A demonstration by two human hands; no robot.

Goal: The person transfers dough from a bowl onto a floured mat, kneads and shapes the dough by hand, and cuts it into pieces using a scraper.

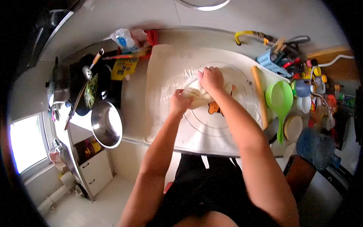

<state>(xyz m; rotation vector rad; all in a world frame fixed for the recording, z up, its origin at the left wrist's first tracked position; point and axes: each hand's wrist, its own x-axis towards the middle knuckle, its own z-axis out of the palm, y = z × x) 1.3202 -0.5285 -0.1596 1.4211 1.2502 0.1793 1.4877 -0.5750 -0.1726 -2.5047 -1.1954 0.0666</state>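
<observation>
Pale dough lies in a folded heap on a white mat marked with circles. My left hand grips the dough's left side, fingers curled into it. At the dough's upper right, my right hand is closed on another part of it, knuckles up. An orange printed figure on the mat shows just below the dough, partly covered by my right forearm. White flour or dough scraps are scattered on the mat to the left. A wooden rolling pin rests at the mat's right side.
Right of the rolling pin are a green strainer, a blue basket and several bottles. A steel pot stands at the left, below a dark pan holding greens. Plastic bags lie at the back left.
</observation>
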